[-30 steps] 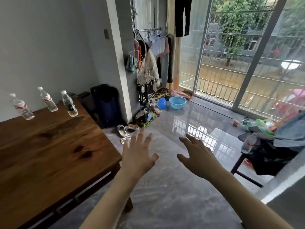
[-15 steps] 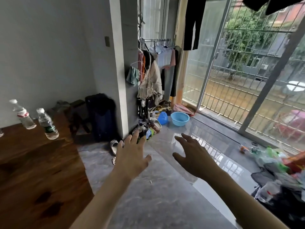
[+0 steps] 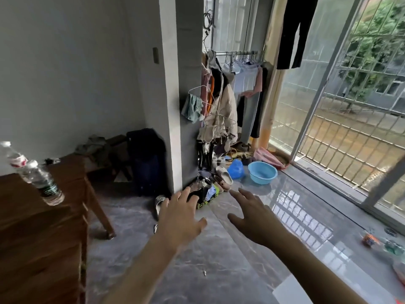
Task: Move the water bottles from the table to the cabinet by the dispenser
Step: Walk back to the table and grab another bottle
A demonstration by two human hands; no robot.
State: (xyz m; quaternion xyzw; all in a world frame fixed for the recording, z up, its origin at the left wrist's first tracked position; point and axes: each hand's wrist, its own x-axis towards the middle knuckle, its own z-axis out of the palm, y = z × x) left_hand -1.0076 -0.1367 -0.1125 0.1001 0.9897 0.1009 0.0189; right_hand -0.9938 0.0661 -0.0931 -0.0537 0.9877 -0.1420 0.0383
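Lots of stuff is cut off here. The dark brown wooden table (image 3: 39, 249) runs out of frame at 8 o'clock, so only its corner end shows. Two clear plastic water bottles stand on it near the far edge, around 9 o'clock: the nearer one with a green label (image 3: 45, 185) is fully visible but tilted by the wide lens, and the one with a red-and-white label (image 3: 13, 155) sits right behind it, partly clipped by the frame edge. Any more bottles would be out of view. No cabinet or dispenser in sight either. The pile of shoes and bags at the foot of the grey pillar (image 3: 188, 106) is too jumbled to sort out.

The left hand (image 3: 179, 218) is empty, fingers spread and nearly straight, palm down, touching nothing. The right hand (image 3: 252, 218) is the same deal: fingers loose and splayed, thumb out toward the left hand, holding nothing.

Both bare forearms stretch up from 6 o'clock over the glossy grey marble floor (image 3: 219, 270), hands side by side near the centre, well apart from the bottles. A light blue plastic basin (image 3: 262, 172) sits on the floor past them at 1 o'clock.
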